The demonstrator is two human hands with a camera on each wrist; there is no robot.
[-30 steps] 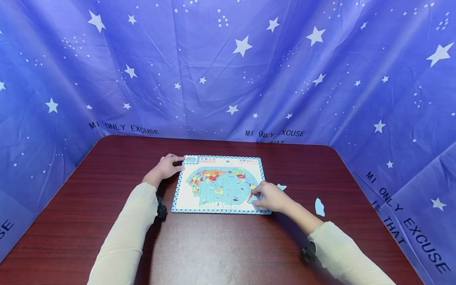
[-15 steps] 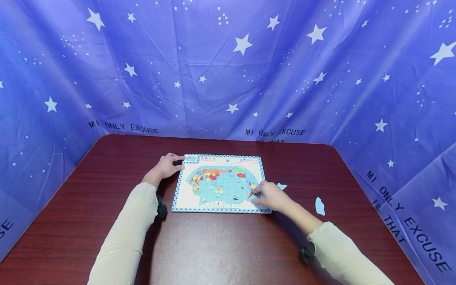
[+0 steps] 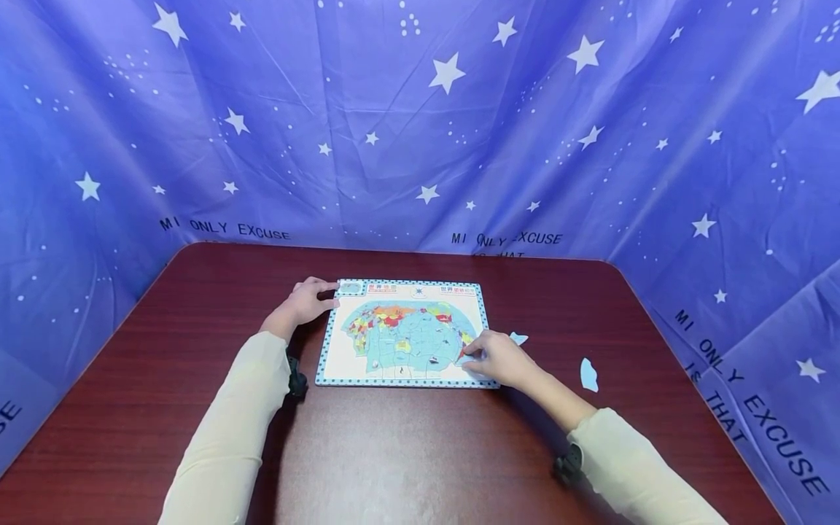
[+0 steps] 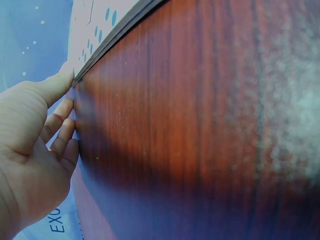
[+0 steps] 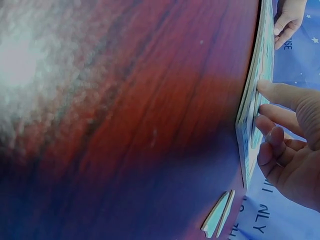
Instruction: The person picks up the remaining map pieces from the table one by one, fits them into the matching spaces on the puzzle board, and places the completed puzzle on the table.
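Note:
A flat world map puzzle board with a blue dotted border lies on the table. My left hand is at its left edge; in the left wrist view the thumb touches the board's corner area and the other fingers lie loosely beside the edge. My right hand is over the lower right of the map, its thumb and index finger pinching a light blue puzzle piece low against the board. Most of that piece is hidden by the fingers.
Two loose light blue pieces lie right of the board: one piece just behind the right hand, another piece farther right. The dark red wooden table ends at a blue star-patterned curtain.
The right fingers have shifted slightly with the piece, which now shows less beneath them. The left hand keeps its place at the board's edge. The whole head view has tilted a little.

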